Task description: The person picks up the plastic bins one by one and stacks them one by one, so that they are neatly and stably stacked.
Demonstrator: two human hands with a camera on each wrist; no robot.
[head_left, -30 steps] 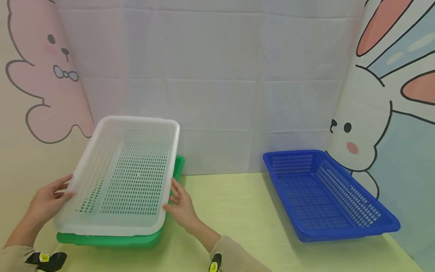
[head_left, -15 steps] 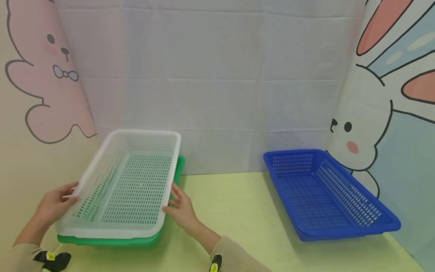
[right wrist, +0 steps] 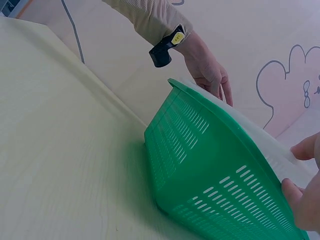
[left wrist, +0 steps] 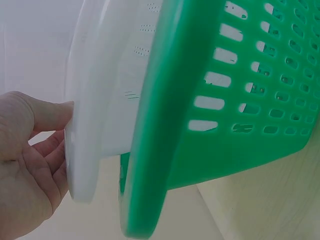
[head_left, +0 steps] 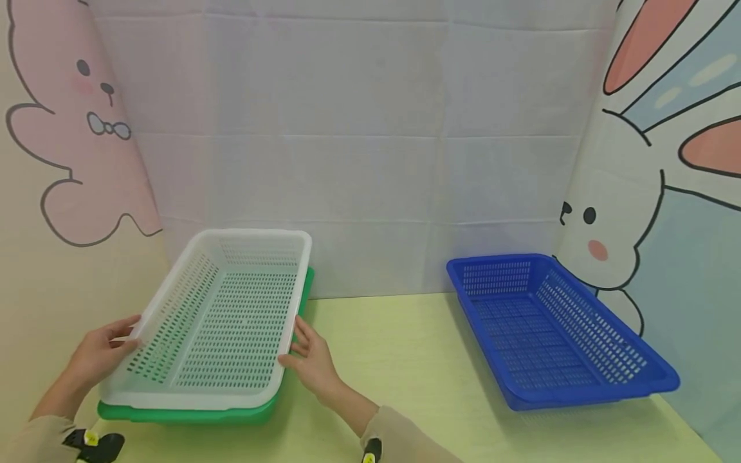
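A white perforated basket (head_left: 231, 315) lies nested in a green basket (head_left: 185, 413) at the table's left end, its far end still slightly raised. My left hand (head_left: 107, 350) grips the white basket's left rim (left wrist: 82, 130), thumb on top and fingers under it, just outside the green wall (left wrist: 225, 100). Across from it, my right hand (head_left: 309, 357) holds the right rim, and its fingertips (right wrist: 302, 197) sit at the white edge (right wrist: 260, 145) above the green side (right wrist: 210, 170). The left hand (right wrist: 207, 70) shows on the far side in that view.
A blue perforated basket (head_left: 550, 328) stands at the table's right end, close to the rabbit-print wall panel (head_left: 666, 193). The pale green tabletop (head_left: 405, 373) stretches between the two baskets. A white cloth backdrop (head_left: 370, 161) closes off the back.
The white basket's raised far end has come down into the green basket, and both hands have kept their hold on its side rims.
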